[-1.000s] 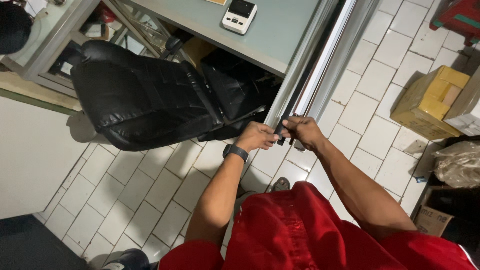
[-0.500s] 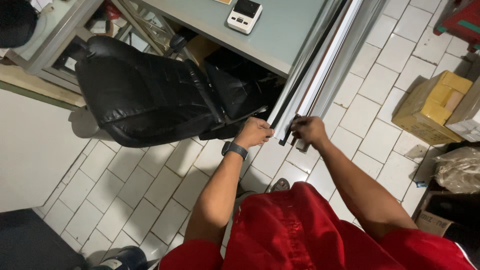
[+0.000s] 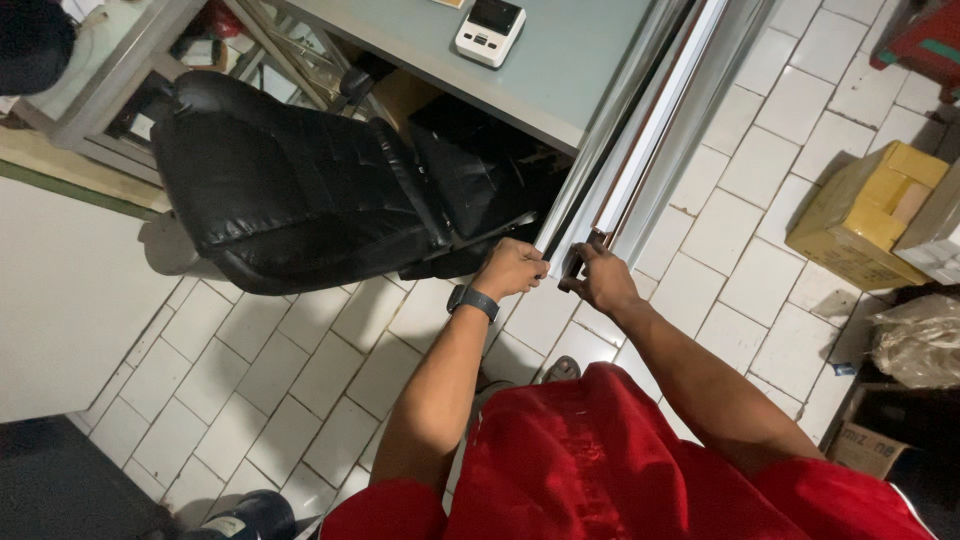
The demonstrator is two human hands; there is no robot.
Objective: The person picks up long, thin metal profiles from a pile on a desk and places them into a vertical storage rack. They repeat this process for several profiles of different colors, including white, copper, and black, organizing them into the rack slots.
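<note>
A bundle of long silvery metal profiles point(image 3: 650, 120) leans past the edge of a grey-green table point(image 3: 480, 90), with its lower ends close to my hands. My left hand point(image 3: 512, 268), with a dark watch on its wrist, grips the lower end of the left profile. Just to the right, my right hand point(image 3: 598, 280) curls around the end of the neighbouring profile. I wear red clothes point(image 3: 590, 460), seen at the bottom of the view.
A black padded chair point(image 3: 290, 190) lies tipped beside the table on the white tiled floor point(image 3: 300, 370). A small white device point(image 3: 490, 30) rests on the table. Yellow cardboard boxes point(image 3: 865, 215) and a plastic bag point(image 3: 920, 340) stand at the right.
Both hands stay on the profile ends and have shifted slightly apart. The view has drifted a little, with the chair now nearer the middle left.
</note>
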